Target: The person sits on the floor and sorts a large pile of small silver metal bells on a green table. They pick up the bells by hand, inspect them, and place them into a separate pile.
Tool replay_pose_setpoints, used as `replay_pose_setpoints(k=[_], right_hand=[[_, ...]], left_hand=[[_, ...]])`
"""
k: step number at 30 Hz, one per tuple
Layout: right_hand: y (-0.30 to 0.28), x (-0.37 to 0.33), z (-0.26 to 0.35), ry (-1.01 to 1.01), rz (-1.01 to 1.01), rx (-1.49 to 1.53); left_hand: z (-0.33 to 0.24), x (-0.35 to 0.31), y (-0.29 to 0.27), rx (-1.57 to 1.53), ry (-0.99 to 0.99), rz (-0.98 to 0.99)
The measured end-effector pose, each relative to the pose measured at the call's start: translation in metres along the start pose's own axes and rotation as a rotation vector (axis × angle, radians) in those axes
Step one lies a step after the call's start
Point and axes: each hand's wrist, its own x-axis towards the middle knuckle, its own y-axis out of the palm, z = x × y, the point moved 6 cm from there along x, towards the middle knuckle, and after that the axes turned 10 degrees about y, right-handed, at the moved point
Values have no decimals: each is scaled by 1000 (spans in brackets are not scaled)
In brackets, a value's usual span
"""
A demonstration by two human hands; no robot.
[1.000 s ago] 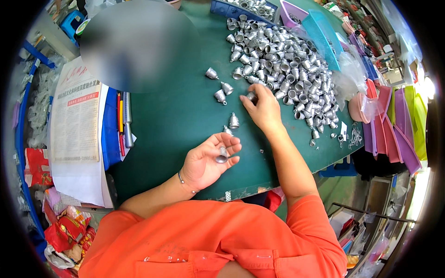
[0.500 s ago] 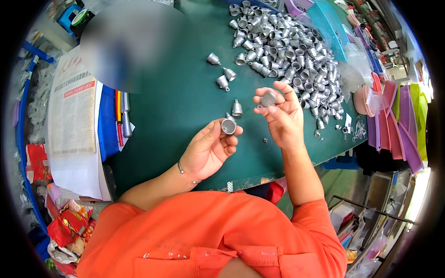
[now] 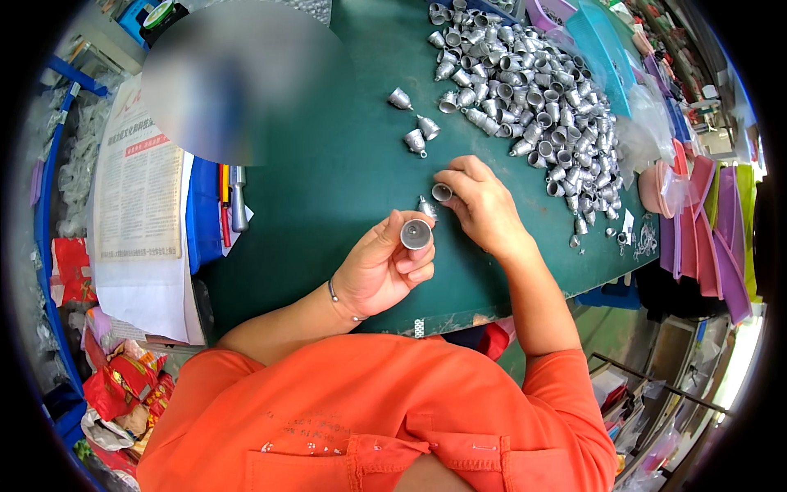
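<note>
We are pinching a metal bell (image 3: 416, 234) in our left hand (image 3: 379, 269), its mouth facing us. Our right hand (image 3: 485, 207) is gripping a second bell (image 3: 442, 192) just beyond, having turned over and come closer since the last frame. Open green tabletop (image 3: 307, 217) is stretching left of both grips, the near table edge (image 3: 459, 321) is running below them, and the bell pile (image 3: 534, 98) is spreading beyond and right. Our left fingers are partly hiding a loose bell (image 3: 427, 208); a grey blur is covering the far left.
</note>
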Motion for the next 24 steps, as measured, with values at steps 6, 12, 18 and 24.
replay_pose_setpoints(k=[6, 12, 18, 24], right_hand=[[-13, -12, -11, 175, -39, 469], [-16, -25, -19, 190, -38, 818], [2, -37, -28, 413, 225, 1768], [-11, -40, -16, 374, 15, 1232]], left_hand=[[-2, 0, -2, -61, -24, -134], [-2, 1, -5, -58, -34, -176], [-1, 1, -8, -42, -42, -181], [1, -1, -9, 116, -54, -261]])
